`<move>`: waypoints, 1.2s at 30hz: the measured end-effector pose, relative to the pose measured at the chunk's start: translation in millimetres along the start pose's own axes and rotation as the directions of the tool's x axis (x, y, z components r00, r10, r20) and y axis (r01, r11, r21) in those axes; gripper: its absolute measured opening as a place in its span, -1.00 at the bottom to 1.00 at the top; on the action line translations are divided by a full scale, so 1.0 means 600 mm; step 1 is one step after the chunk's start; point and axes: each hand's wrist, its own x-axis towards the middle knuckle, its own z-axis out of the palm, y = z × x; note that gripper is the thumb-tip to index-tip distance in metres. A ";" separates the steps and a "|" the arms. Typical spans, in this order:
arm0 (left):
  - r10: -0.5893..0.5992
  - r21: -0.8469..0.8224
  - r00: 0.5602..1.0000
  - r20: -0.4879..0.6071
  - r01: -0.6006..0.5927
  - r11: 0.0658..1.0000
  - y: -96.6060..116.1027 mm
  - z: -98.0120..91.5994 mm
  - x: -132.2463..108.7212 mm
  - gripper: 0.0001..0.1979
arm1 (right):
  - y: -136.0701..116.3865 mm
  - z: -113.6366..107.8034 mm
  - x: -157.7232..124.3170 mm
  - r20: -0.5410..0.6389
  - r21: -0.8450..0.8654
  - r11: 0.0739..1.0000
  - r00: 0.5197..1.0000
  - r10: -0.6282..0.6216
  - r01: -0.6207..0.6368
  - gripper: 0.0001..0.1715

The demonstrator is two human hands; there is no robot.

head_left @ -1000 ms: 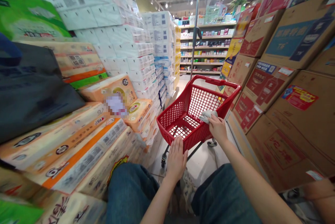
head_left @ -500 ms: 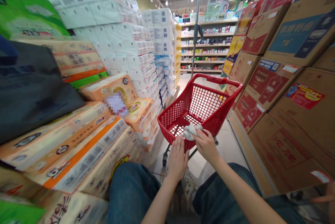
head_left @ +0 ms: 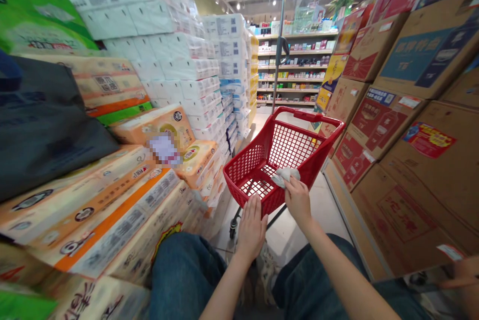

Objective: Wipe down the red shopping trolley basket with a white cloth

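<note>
A red plastic shopping cart (head_left: 247,164) with a gridded basket stands in front of my knees. My left hand (head_left: 252,227) lies on its near end, fingers stretched out flat against the red plastic and thumb slightly apart. My right hand (head_left: 298,201) grips a crumpled pale grey cloth (head_left: 287,176), which bunches out past the fingertips. The cloth is at the near right rim of the basket and seems to touch it. Part of the cloth is hidden under my right fingers.
Stacked tissue packs (head_left: 123,220) rise close on the left, with a dark bag (head_left: 45,125) on them. Cardboard cartons (head_left: 422,170) line the right side. A metal pole (head_left: 279,70) stands behind the cart. Another person's blurred hand (head_left: 466,280) shows at the lower right.
My right hand has moved forward and slightly right with the cloth, along the basket rim. My left hand stays on the cart's near end. The view has shifted slightly.
</note>
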 end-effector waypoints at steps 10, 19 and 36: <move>-0.012 -0.013 1.000 0.020 0.013 1.000 -0.002 -0.002 -0.003 -0.45 | -0.035 -0.013 -0.035 0.153 0.093 0.967 0.956 -0.249 0.237 -0.49; -0.014 -0.001 1.000 0.008 0.014 1.000 -0.001 -0.001 -0.003 -0.43 | 0.111 -0.014 0.059 0.008 -0.098 0.994 0.999 0.040 -0.039 -0.55; 0.009 0.003 1.000 0.007 -0.009 1.000 -0.004 -0.001 -0.002 -0.42 | 0.023 -0.018 -0.008 0.122 0.016 0.988 0.980 -0.155 0.155 -0.41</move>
